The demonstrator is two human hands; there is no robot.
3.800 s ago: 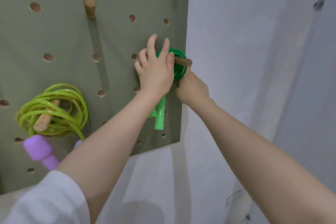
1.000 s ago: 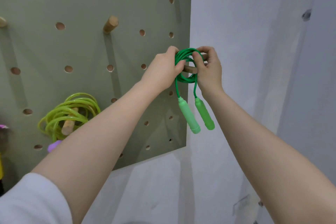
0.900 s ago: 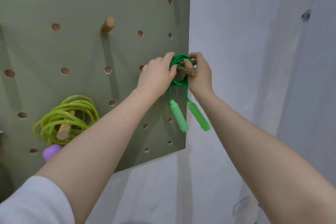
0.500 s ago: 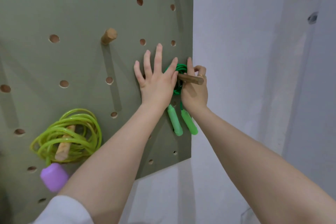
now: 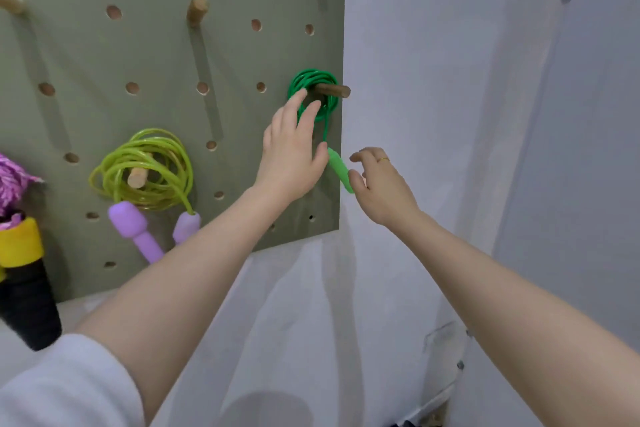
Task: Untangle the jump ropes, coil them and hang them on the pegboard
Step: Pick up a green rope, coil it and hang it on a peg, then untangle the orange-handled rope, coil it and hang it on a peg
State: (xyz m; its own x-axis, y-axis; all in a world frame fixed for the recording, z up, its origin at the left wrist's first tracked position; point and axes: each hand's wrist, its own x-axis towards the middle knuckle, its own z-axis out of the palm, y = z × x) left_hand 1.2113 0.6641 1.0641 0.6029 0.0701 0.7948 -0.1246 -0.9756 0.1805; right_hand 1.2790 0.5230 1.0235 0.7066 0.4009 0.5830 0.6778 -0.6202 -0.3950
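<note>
The green jump rope (image 5: 313,94) hangs coiled on a dark wooden peg (image 5: 331,91) near the right edge of the olive pegboard (image 5: 156,55). One green handle (image 5: 340,170) dangles below the coil; the other is hidden behind my left hand. My left hand (image 5: 292,152) is open in front of the coil's lower part, fingertips at the rope. My right hand (image 5: 379,185) is open just right of the handle, its thumb next to the handle's lower end. A yellow-green rope (image 5: 145,170) with purple handles (image 5: 133,230) hangs coiled on another peg.
Two bare wooden pegs (image 5: 196,12) stick out higher on the board. At the far left edge hang a pink-and-white rope (image 5: 10,180) and a yellow-and-black handle (image 5: 20,274). White wall fills the right side.
Both hands have let go of the green coil and dropped lower. The rope now hangs on the peg by itself. The camera has moved back, showing more of the board's left side.
</note>
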